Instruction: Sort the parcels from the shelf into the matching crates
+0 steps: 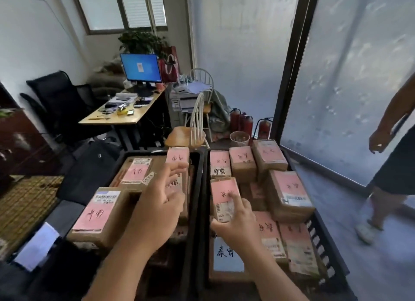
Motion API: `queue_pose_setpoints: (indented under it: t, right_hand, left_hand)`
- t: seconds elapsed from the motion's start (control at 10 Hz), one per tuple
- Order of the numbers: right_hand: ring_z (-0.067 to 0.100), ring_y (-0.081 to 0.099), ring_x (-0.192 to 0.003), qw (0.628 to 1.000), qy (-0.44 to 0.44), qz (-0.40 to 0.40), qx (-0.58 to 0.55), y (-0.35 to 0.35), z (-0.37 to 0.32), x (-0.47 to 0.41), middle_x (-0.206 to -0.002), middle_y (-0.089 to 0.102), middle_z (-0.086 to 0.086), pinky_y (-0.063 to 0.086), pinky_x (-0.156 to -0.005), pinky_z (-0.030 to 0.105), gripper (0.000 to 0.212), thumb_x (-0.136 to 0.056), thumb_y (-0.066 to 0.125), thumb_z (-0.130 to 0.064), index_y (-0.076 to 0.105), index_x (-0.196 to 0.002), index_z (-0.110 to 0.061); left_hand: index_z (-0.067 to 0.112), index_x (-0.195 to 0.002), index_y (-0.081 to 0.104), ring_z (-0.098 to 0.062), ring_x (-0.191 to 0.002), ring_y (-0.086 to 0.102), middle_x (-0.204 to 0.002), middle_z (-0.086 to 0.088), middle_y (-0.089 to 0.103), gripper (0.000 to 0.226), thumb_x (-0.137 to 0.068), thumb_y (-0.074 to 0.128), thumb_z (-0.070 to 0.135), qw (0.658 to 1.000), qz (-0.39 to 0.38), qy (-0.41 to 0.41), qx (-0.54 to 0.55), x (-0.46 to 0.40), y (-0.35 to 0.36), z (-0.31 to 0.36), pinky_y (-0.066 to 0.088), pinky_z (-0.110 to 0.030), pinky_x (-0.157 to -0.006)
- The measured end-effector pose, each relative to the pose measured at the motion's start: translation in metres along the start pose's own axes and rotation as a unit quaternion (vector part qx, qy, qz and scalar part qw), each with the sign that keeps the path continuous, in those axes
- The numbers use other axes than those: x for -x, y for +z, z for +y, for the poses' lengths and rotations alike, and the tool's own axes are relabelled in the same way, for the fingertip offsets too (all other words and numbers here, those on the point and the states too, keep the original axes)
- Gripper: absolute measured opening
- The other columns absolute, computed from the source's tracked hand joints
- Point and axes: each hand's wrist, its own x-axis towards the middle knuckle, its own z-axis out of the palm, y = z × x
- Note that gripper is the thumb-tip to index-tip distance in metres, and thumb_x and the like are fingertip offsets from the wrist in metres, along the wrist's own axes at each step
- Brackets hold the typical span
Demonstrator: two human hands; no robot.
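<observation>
Pink-labelled parcels [289, 195] already fill both black crates [201, 188] (much seems sorted). The right hand [235, 222] grips one parcel [223, 198] in the right crate; the left hand [161, 201] hovers open.

A single head-worn wide-angle view looks forward and down — close over two black crates [203, 188] of parcels at the frame's bottom (edges bowed by the lens), the desk [121, 114] farther off.
</observation>
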Motion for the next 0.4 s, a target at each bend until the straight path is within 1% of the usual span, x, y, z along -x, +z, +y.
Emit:
queue_pose_setpoints:
  t: [0.1, 0.2, 0.3, 0.4]
  right_hand:
    - [0.017, 0.051, -0.110, 0.999, 0.033, -0.012, 0.019, 0.025, 0.001, -0.023, -0.128, 0.040, -0.008, 0.058, -0.090, 0.038, 0.090, -0.072, 0.071, -0.057, 0.030, -0.151, -0.040]
    - [0.019, 0.047, -0.125, 0.997, 0.055, -0.022, 0.055, 0.045, 0.005, -0.037, -0.140, 0.041, -0.003, 0.047, -0.104, 0.033, 0.087, -0.082, 0.069, -0.053, 0.032, -0.157, -0.031]
    - [0.022, 0.039, -0.138, 0.995, 0.073, -0.021, 0.064, 0.048, 0.002, -0.051, -0.152, 0.038, 0.002, 0.035, -0.115, 0.033, 0.073, -0.097, 0.063, -0.045, 0.032, -0.160, -0.027]
    - [0.026, 0.033, -0.145, 0.993, 0.069, 0.002, 0.099, 0.047, -0.006, -0.061, -0.158, 0.036, 0.006, 0.030, -0.120, 0.038, 0.067, -0.100, 0.052, -0.052, 0.036, -0.158, -0.022]
  left_hand:
    - [0.058, -0.123, 0.053, 0.011, -0.135, 0.045, -0.141, 0.027, 0.053, 0.056, -0.103, 0.049, 0.005, 1.000, -0.002, 0.022, 0.013, -0.032, -0.008, -0.022, 0.039, -0.009, -0.087]
    - [0.062, -0.123, 0.051, 0.010, -0.136, 0.046, -0.143, 0.030, 0.052, 0.058, -0.102, 0.049, 0.007, 0.999, -0.022, 0.028, 0.015, -0.061, -0.017, -0.040, 0.038, -0.011, -0.090]
    - [0.061, -0.125, 0.051, 0.005, -0.138, 0.046, -0.143, 0.028, 0.052, 0.058, -0.102, 0.050, 0.008, 0.999, -0.012, 0.022, 0.022, -0.089, -0.027, -0.054, 0.043, -0.022, -0.104]
    - [0.058, -0.128, 0.053, 0.002, -0.139, 0.048, -0.141, 0.027, 0.054, 0.057, -0.101, 0.050, 0.008, 0.999, 0.002, 0.015, 0.035, -0.108, -0.034, -0.059, 0.047, -0.038, -0.113]
